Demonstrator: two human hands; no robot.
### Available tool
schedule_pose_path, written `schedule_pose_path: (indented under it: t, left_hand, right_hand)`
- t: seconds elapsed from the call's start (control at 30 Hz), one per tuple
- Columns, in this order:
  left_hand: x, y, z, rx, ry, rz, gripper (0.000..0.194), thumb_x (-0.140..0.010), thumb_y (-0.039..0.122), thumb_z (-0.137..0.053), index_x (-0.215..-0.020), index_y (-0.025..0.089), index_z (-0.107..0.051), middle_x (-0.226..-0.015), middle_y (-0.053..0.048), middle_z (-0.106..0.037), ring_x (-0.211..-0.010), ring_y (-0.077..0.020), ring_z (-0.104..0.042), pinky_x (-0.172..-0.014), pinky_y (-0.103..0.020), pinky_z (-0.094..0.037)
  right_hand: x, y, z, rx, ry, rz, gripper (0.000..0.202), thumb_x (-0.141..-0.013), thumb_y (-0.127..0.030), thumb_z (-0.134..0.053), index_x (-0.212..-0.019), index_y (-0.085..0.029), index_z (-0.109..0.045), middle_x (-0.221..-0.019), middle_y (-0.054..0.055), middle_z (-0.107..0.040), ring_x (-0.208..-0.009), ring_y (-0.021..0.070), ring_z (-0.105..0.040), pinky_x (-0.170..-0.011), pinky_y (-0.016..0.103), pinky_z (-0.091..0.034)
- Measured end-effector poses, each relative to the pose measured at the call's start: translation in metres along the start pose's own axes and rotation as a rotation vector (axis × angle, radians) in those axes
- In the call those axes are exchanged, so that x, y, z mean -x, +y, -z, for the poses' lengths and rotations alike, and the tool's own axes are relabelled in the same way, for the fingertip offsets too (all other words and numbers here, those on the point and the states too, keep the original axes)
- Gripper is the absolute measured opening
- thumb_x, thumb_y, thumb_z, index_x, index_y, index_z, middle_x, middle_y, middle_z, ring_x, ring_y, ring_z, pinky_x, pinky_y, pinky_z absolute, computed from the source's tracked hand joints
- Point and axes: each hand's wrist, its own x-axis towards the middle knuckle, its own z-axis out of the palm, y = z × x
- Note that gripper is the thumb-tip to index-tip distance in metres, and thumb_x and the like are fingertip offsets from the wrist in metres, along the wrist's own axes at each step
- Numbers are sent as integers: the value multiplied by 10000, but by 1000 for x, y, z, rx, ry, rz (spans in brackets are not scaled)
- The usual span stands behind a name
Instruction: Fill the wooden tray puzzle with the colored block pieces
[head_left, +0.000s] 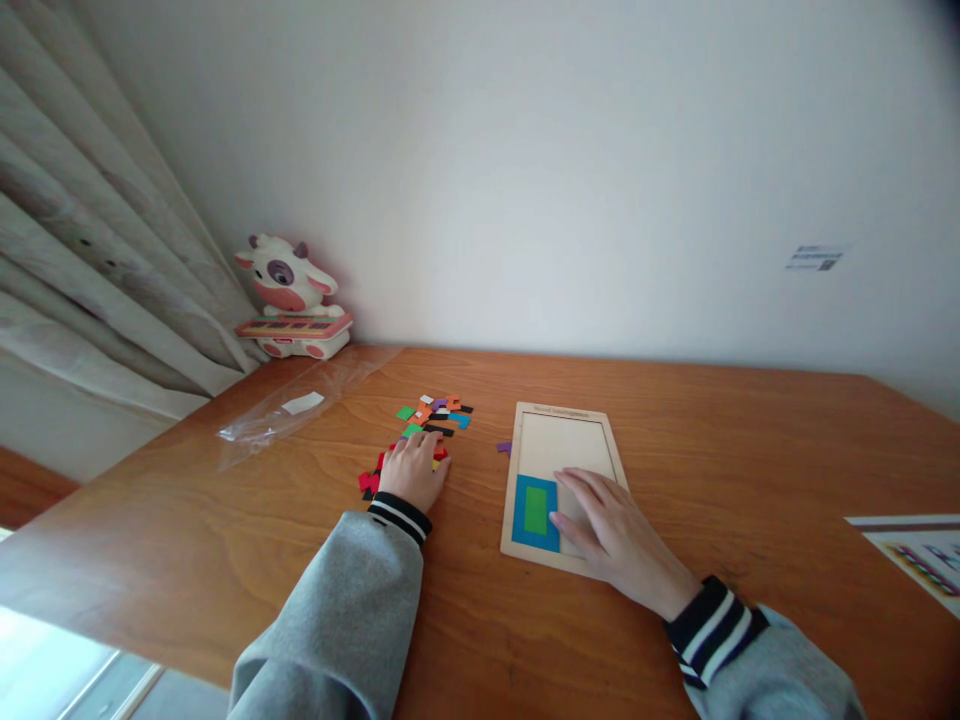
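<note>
As left hand (414, 470) covers pieces (371, 482), board (562, 440) nearby

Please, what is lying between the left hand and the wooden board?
In the head view, a small purple piece lies on the table, at the left edge of the wooden board.

A toy (289, 285) and a bag (345, 377) lie by the back left corner of the surface (720, 430), a picture (919, 558) near its right edge
</note>
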Motion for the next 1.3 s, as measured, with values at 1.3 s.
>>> schedule_pose_path:
  t: [1.3]
  left_hand:
    - [-19,-51,-14,277,117,77,400,-807,468,-702,-1114,222,-634,-1079,-60,-698,-1017,-252,-641,-905,-352,-474]
  right_hand:
    - [-215,-54,-92,219,-221,-47,314,-977,-315,-447,-1229,-189,-586,-1165,149,-698,-1106,284,-618,-978,441,-359]
